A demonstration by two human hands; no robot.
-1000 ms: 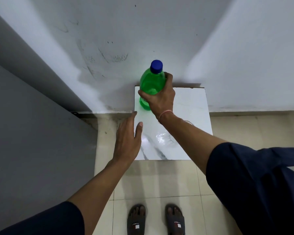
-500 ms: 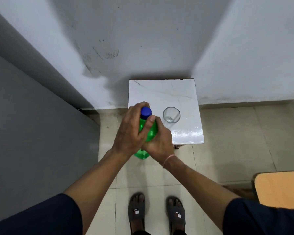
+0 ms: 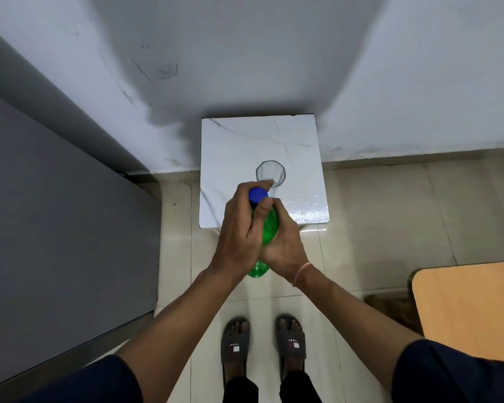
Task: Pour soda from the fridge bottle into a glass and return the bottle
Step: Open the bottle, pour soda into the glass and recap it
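A green soda bottle (image 3: 269, 228) with a blue cap (image 3: 257, 194) is held in the air in front of me, above the floor at the near edge of a small white marble-topped table (image 3: 236, 144). My right hand (image 3: 285, 245) wraps the bottle's body. My left hand (image 3: 242, 231) closes over the neck, thumb and fingers around the cap. An empty clear glass (image 3: 270, 173) stands upright on the table just beyond the cap.
A grey fridge side (image 3: 56, 228) fills the left. White walls meet in a corner behind the table. A wooden tabletop corner (image 3: 472, 309) juts in at the right. My sandalled feet (image 3: 262, 341) stand on pale floor tiles.
A second ago my right hand held the bottle far over the table with the left hand flat on the edge. The bottle has come back toward me, and my left hand now grips the cap.
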